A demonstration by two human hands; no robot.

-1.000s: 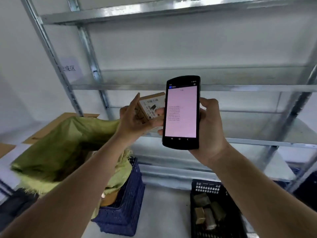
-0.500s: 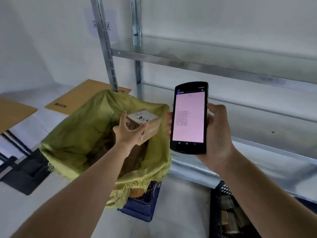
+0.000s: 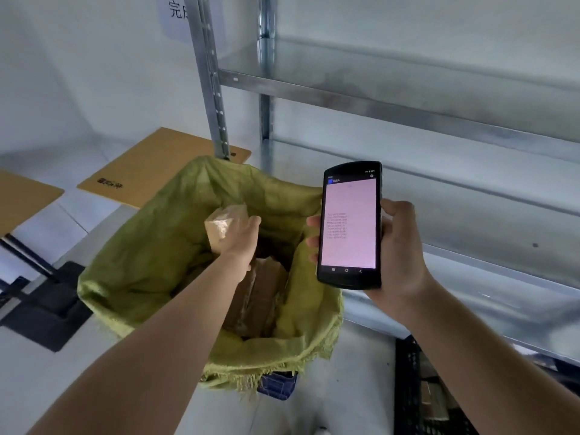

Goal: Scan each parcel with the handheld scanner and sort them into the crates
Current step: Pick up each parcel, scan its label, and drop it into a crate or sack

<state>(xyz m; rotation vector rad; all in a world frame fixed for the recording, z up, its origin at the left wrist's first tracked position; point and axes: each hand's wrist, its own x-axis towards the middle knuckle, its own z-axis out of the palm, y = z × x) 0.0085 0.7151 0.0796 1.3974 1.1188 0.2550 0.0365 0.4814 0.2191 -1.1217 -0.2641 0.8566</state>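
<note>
1. I see a pale wall behind a galvanised steel shelving rack (image 3: 392,98). A white paper sign with dark characters (image 3: 179,14) is fixed to the wall, partly hidden by the rack's front upright.
2. Two flat brown cardboard sheets lie on the pale floor at left: the nearer-to-rack sheet (image 3: 150,164) carries a small dark print, and the other sheet (image 3: 22,199) is cut by the frame edge.
3. A yellow-green woven sack (image 3: 150,246) stands open below centre, its frayed rim folded outward. A corner of a dark blue plastic crate (image 3: 277,384) shows beneath its lower edge.
4. Inside the sack, brown taped cardboard parcels (image 3: 260,290) lie stacked; I cannot count them.
5. Left hand (image 3: 241,237): fingers curled around a small brown parcel wrapped in clear tape (image 3: 224,227), held over the sack's mouth, above the parcels inside. The parcel is blurred; I cannot read any label.
6. Right hand (image 3: 398,246): wrapped around a black handheld scanner with a pale pink screen (image 3: 349,224), held upright to the right of the sack, thumb on its right edge and fingertips showing at its left edge. The screen shows rows of small dark digits, too small to read.
7. A black plastic lattice crate (image 3: 408,387) sits at lower right under the rack, with brown items inside, partly hidden by my right forearm.
</note>
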